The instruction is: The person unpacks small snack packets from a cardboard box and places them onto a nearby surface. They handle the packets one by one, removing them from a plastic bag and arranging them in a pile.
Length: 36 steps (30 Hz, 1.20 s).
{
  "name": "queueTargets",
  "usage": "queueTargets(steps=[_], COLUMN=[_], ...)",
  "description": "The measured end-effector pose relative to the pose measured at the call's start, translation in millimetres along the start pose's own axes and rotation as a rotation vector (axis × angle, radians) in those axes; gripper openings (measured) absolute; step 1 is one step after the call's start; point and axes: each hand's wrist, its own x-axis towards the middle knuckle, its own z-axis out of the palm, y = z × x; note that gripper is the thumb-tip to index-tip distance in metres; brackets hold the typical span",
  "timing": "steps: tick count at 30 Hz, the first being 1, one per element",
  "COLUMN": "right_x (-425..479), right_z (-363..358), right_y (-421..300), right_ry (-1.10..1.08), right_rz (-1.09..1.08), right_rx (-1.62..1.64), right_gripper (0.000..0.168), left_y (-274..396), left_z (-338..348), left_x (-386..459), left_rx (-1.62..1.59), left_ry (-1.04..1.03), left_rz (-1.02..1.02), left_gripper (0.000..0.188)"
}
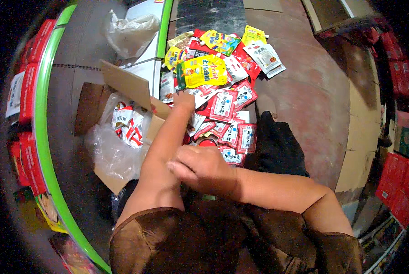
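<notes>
My left hand (184, 99) reaches into a heap of seasoning packets, beside a yellow-and-green spouted pouch (204, 71). Its fingers are partly hidden among the packets, so whether it grips one is unclear. Close by its right side lie red-and-white sachets (224, 105) with printed writing. My right hand (204, 167) is curled over my left forearm, touching or nearly touching it, and nothing shows in its fingers. Just beyond its knuckles is a round red lid (208, 142), partly covered. More spouted pouches (221, 41) and white packets (265, 58) form the far part of the heap.
Left of my forearm stands an open cardboard box (125, 82) lined with clear plastic, holding red-and-white packets (127, 123). A translucent plastic bag (131, 32) rests on a white shelf with green edging (168, 27). Stocked shelves flank both sides; flattened cardboard (363, 113) lies at right.
</notes>
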Motion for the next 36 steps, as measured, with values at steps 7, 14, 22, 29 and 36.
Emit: queueTargets(steps=[7,14,22,29,36], right_x=[-1.4,-3.6,-11.2,-21.1,-27.6], right_z=[8.8,25.0,32.6,46.1,51.4], right_y=[12.1,14.4,14.7,11.3,18.1], right_ry=[0.028,-0.007,-0.086,-0.179,-0.118], right_rz=[-0.027,-0.154,-0.270,-0.359,-0.300], right_rx=[-0.023,-0.122,-0.175,-0.048,0.049], right_gripper=[0.013,0.015,0.016,0.016,0.014], left_y=[5.1,-5.4,-111.6,-194.3,-79.4], left_z=[4.2,-54.1,-55.7,25.6,3.9], left_x=[-68.4,-149.0,-233.3,-218.0,-171.8], left_rx=[-0.504,-1.630,-1.604,-0.765,-0.883], left_ry=[0.851,0.605,1.107,1.122,1.067], left_rz=[0.188,0.327,-0.033,-0.359,-0.035], left_gripper=[0.022,0.015,0.007,0.011,0.015])
